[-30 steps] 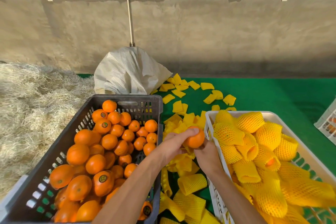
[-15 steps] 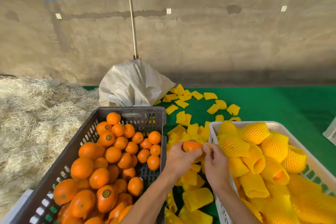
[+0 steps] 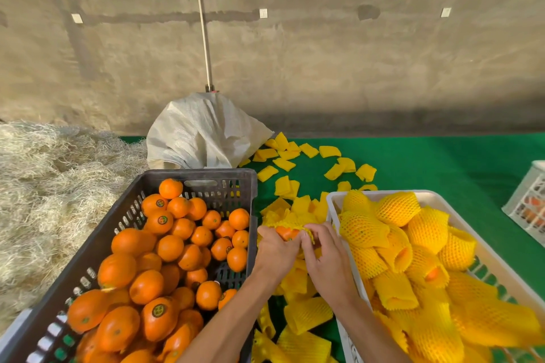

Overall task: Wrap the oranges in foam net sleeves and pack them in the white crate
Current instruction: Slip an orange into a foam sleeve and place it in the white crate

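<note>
Between the two crates, my left hand (image 3: 275,250) grips an orange (image 3: 287,233). A yellow foam net sleeve (image 3: 290,220) is stretched over the top of that orange. My right hand (image 3: 326,253) pinches the sleeve's edge at the orange's right side. The dark grey crate (image 3: 194,180) on the left holds several bare oranges (image 3: 165,247). On the right, the white crate (image 3: 333,200) holds several oranges wrapped in yellow sleeves (image 3: 398,208).
Loose flat yellow sleeves (image 3: 283,186) lie scattered on the green mat (image 3: 442,162) between and behind the crates. A white woven sack (image 3: 200,132) stands behind the grey crate, straw (image 3: 44,186) lies at the left, and another white crate (image 3: 528,200) sits at the far right.
The bare orange held up in my left hand has come down, and a yellow sleeve now covers its top, with my right hand pulling on the sleeve. The camera has tilted up.
</note>
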Action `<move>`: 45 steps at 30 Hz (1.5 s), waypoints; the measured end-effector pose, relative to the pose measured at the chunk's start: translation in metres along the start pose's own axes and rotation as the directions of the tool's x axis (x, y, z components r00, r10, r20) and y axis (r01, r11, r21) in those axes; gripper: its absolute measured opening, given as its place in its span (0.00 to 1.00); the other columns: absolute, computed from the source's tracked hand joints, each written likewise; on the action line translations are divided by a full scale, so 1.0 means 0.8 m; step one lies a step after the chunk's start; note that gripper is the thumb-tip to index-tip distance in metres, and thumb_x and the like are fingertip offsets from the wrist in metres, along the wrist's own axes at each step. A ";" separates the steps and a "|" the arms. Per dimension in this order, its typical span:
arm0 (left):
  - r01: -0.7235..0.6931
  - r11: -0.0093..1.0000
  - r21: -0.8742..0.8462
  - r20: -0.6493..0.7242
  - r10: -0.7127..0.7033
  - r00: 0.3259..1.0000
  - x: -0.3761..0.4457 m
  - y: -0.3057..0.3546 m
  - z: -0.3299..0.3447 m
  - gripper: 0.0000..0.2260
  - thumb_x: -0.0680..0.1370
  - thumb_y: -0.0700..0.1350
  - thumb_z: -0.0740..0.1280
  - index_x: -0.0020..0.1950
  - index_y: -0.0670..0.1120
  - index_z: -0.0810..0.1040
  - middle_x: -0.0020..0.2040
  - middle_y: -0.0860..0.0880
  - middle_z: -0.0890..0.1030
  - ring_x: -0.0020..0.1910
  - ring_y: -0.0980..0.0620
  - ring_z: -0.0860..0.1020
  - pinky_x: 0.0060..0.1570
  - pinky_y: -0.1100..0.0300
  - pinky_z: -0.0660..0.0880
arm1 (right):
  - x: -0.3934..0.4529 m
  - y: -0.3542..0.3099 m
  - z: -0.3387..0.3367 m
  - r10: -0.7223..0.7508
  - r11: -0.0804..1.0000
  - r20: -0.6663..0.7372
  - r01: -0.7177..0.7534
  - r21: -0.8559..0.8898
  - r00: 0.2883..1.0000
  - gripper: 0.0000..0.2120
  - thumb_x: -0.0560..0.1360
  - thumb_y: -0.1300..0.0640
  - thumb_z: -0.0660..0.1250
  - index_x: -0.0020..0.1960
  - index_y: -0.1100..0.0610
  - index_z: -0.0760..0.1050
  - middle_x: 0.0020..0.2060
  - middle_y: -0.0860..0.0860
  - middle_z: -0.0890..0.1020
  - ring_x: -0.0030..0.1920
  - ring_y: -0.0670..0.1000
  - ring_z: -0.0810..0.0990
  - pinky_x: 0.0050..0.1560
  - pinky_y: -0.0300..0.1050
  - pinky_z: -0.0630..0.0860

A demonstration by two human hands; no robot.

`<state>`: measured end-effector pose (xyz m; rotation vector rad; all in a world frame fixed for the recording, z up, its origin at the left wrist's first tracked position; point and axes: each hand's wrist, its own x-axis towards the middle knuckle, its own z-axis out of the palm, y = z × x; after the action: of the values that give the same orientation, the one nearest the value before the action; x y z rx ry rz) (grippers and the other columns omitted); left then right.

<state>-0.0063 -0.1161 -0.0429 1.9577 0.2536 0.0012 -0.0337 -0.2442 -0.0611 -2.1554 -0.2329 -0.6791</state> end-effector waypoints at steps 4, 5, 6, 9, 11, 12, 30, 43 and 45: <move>0.016 0.998 -0.063 0.033 -0.014 0.999 0.002 -0.001 -0.001 0.28 0.74 0.60 0.75 0.59 0.47 0.63 0.47 0.52 0.77 0.42 0.56 0.78 0.24 0.72 0.69 | -0.001 0.001 -0.003 0.042 0.999 -0.024 -0.042 -0.016 0.999 0.17 0.81 0.42 0.60 0.62 0.51 0.76 0.57 0.45 0.74 0.56 0.45 0.76 0.51 0.41 0.79; 0.012 0.997 -0.076 0.036 -0.009 0.999 0.002 -0.001 -0.001 0.29 0.74 0.60 0.75 0.60 0.47 0.63 0.48 0.52 0.77 0.43 0.56 0.78 0.24 0.72 0.69 | -0.001 0.001 -0.004 0.053 0.998 -0.024 -0.054 -0.018 0.998 0.19 0.81 0.41 0.59 0.63 0.52 0.76 0.60 0.45 0.73 0.59 0.45 0.75 0.53 0.38 0.78; 0.001 0.996 -0.089 0.043 0.003 0.999 0.001 0.000 -0.002 0.29 0.74 0.60 0.75 0.61 0.47 0.63 0.49 0.52 0.76 0.44 0.55 0.78 0.25 0.72 0.70 | -0.001 0.001 -0.004 0.070 0.997 -0.017 -0.070 -0.022 0.997 0.20 0.81 0.40 0.59 0.65 0.52 0.76 0.63 0.46 0.73 0.63 0.45 0.74 0.55 0.33 0.76; -0.063 0.991 -0.121 0.087 0.073 0.993 -0.001 0.001 -0.004 0.26 0.76 0.57 0.75 0.63 0.49 0.65 0.50 0.52 0.77 0.45 0.55 0.79 0.31 0.71 0.73 | -0.001 0.001 -0.002 0.113 0.993 0.036 -0.111 -0.046 0.993 0.22 0.83 0.42 0.57 0.71 0.51 0.76 0.70 0.45 0.75 0.70 0.44 0.71 0.65 0.34 0.70; -0.090 0.985 -0.145 0.135 0.110 0.985 -0.001 0.000 -0.002 0.22 0.78 0.55 0.74 0.65 0.52 0.68 0.54 0.53 0.79 0.50 0.55 0.80 0.41 0.68 0.77 | -0.001 0.005 -0.002 0.158 0.986 0.055 -0.156 -0.053 0.986 0.22 0.84 0.45 0.57 0.74 0.53 0.74 0.71 0.47 0.76 0.72 0.47 0.70 0.67 0.37 0.68; -0.102 0.984 -0.148 0.157 0.125 0.980 -0.001 -0.001 -0.001 0.21 0.79 0.55 0.73 0.67 0.53 0.69 0.57 0.54 0.79 0.53 0.55 0.80 0.47 0.64 0.79 | -0.001 0.007 -0.003 0.188 0.982 0.056 -0.186 -0.043 0.981 0.22 0.84 0.47 0.58 0.74 0.54 0.73 0.70 0.48 0.77 0.72 0.49 0.71 0.67 0.38 0.70; -0.154 0.952 -0.263 0.027 0.167 0.986 -0.009 0.009 -0.008 0.10 0.77 0.50 0.74 0.56 0.53 0.79 0.44 0.55 0.85 0.44 0.55 0.83 0.40 0.63 0.78 | 0.001 -0.004 -0.002 -0.254 0.954 -0.037 0.244 -0.175 0.966 0.21 0.86 0.48 0.57 0.73 0.56 0.73 0.75 0.49 0.72 0.77 0.48 0.67 0.73 0.54 0.70; -0.429 0.903 -0.013 0.283 0.415 0.865 -0.031 0.021 0.007 0.34 0.82 0.31 0.65 0.81 0.47 0.50 0.69 0.63 0.58 0.57 0.83 0.64 0.58 0.84 0.60 | 0.028 -0.088 -0.021 -0.332 0.934 -0.051 0.320 -0.161 0.942 0.25 0.86 0.50 0.47 0.66 0.55 0.81 0.65 0.46 0.81 0.65 0.47 0.78 0.64 0.50 0.75; -0.456 0.887 -0.074 0.273 0.458 0.846 -0.023 0.034 -0.001 0.22 0.82 0.34 0.64 0.68 0.59 0.69 0.59 0.66 0.72 0.52 0.76 0.74 0.55 0.76 0.71 | 0.034 -0.072 -0.038 -0.521 0.848 -0.127 0.494 -0.193 0.844 0.17 0.84 0.59 0.56 0.61 0.59 0.83 0.63 0.51 0.82 0.63 0.51 0.80 0.65 0.51 0.75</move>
<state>-0.0195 -0.1288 -0.0156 1.9403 -0.4094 0.0325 -0.0448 -0.2340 0.0079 -2.1724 -0.6977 -1.2199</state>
